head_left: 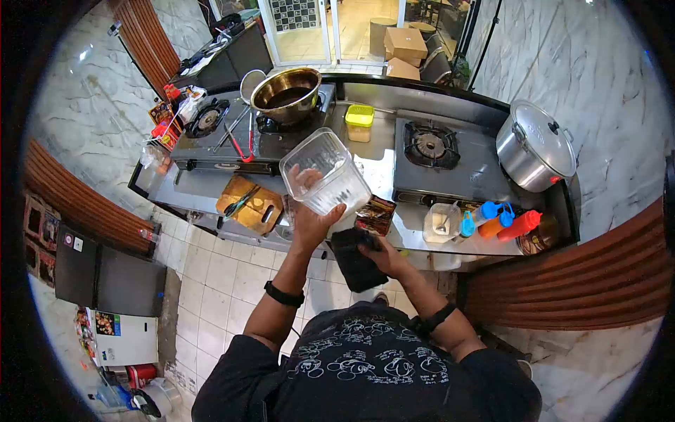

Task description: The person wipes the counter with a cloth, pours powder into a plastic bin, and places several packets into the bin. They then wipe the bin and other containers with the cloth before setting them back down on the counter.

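My left hand (314, 224) is closed around a clear plastic container (325, 171), tilted above the front of the counter; some fingers show through its wall. Lower and to the right, my right hand (383, 254) grips a black rectangular object (356, 266) whose exact kind I cannot make out. Just beyond it a dark printed packet (376, 214) lies on the counter. Left of the container is a wooden cutting board (254, 211) with scissors (242, 200) on it. A tub with a yellow-green lid (359, 116) stands behind the container.
A brass-coloured pan (286, 97) of dark liquid sits on the left stove, near red-handled tongs (246, 151). The right stove (429, 145) has a bare burner, with a large lidded pot (538, 148) beside it. Sauce bottles (519, 225) and a white tub (441, 221) line the front right.
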Demonstrator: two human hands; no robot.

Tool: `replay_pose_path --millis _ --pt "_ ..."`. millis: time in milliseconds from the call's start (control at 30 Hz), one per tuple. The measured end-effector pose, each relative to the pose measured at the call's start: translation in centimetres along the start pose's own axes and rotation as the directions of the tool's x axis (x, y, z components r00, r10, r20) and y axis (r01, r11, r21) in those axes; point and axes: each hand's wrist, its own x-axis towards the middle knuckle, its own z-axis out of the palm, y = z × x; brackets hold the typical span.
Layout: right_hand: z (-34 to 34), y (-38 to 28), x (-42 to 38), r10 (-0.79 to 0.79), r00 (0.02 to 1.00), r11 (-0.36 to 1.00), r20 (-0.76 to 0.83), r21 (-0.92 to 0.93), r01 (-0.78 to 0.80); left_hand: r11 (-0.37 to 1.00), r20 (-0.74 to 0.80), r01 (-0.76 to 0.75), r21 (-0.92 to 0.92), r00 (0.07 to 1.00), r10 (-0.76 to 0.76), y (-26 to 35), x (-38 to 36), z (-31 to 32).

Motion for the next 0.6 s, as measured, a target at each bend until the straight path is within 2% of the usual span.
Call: replay_pose_path --millis 33,67,100,133,167,200,233,300,333,367,433,467,533,567,600 --pt "-0.1 -1.0 0.4 0.001 1.0 1.0 0.005 0.0 -0.001 1.0 0.012 0.009 0.021 1.0 -0.009 0.0 -0.4 0.2" --pt "-0.1 -3.1 0.6 0.092 0.991 0.955 -0.094 0.289 -0.061 0.999 0.023 0.018 0.044 1.0 -0.019 0.0 -0.9 0.5" --pt "-0.1 -4.7 0.7 0.209 0.965 0.825 -0.161 0.559 -0.086 0.972 0.008 0.111 -0.209 0.994 -0.112 2.1 -1.2 1.9" --pt "0.0 -5.2 0.7 0.275 0.933 0.748 -0.232 0.661 -0.056 0.976 0.02 0.135 -0.17 0.991 -0.134 2.0 -1.9 2.5" --pt "-0.5 -5.7 0.9 0.242 0.957 0.653 -0.162 0.757 -0.037 0.979 0.032 0.159 -0.131 0.987 -0.156 1.7 -2.7 2.9" --pt "-0.8 -6.4 0.7 0.195 0.976 0.597 -0.096 0.801 -0.041 0.991 0.079 0.136 -0.005 0.988 -0.135 1.3 -3.2 3.2" --pt "-1.1 -7.0 0.7 0.141 0.99 0.542 -0.031 0.839 -0.05 0.991 0.05 0.127 -0.046 0.991 -0.124 1.9 -3.5 4.2" --pt "-1.5 -5.5 0.5 0.148 0.989 0.582 0.023 0.806 -0.106 0.977 0.022 -0.027 0.212 0.999 0.022 0.1 -3.9 4.4" --pt "-1.6 -4.8 0.2 0.158 0.985 0.624 0.07 0.766 -0.155 0.996 -0.008 0.077 0.055 0.997 -0.077 -0.2 -3.7 4.7" --pt "-1.8 -4.5 -0.5 0.18 0.976 0.662 0.124 0.719 -0.213 0.999 -0.065 0.038 0.01 0.997 -0.037 1.3 -2.2 4.8" --pt "-2.8 -3.3 -1.3 0.127 0.974 0.781 0.186 0.586 -0.214 0.989 -0.052 0.051 0.14 0.998 -0.044 -0.2 -0.7 4.3" --pt "-3.5 -3.3 -1.3 0.126 0.973 0.785 0.193 0.581 -0.216 0.994 -0.08 0.059 0.094 0.995 -0.052 0.1 0.0 4.7" --pt "-4.9 -3.4 -1.3 -0.001 0.964 0.958 0.266 0.276 -0.075 0.995 -0.078 0.097 0.035 0.993 -0.094 -1.2 0.7 5.0" --pt "-5.5 -3.3 -1.5 0.003 0.964 0.959 0.267 0.271 -0.078 0.995 -0.069 0.091 0.029 0.994 -0.089 -1.9 1.1 5.4" --pt "-6.1 -3.0 -1.9 0.085 0.987 0.968 0.136 0.222 -0.114 0.995 -0.073 0.093 0.023 0.993 -0.091 -2.7 1.4 5.8"
